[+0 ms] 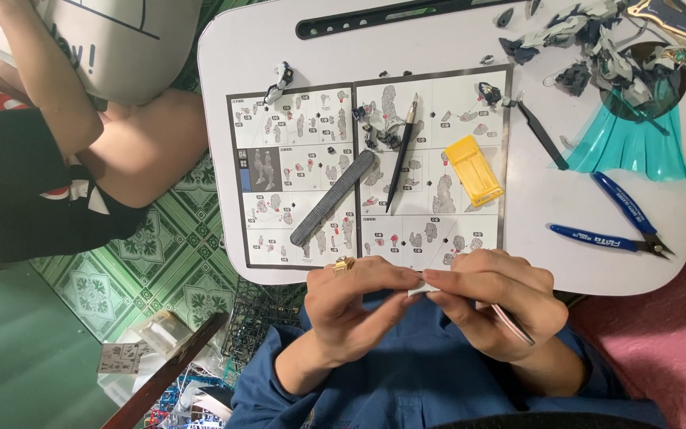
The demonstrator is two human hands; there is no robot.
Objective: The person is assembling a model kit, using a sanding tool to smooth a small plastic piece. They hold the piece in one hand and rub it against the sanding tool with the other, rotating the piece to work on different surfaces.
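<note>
Printed sheet [375, 175]: lies flat on the white desk [541, 238], centre-left, opened as two pages side by side. Rectangular, white ground with dark grey border, divided into boxed panels of grey part drawings with small red marks. One panel at the left edge is dark grey. Near edge of the sheet lies just beyond the person's hands.

Small sheet [119, 357]: on the floor at lower left, beside a clear packet [156, 330]. Pale, rectangular, grey drawings; detail too small to tell.

Packet: clear plastic, crumpled, contents not discernible.

No screens or signs in view.
</note>
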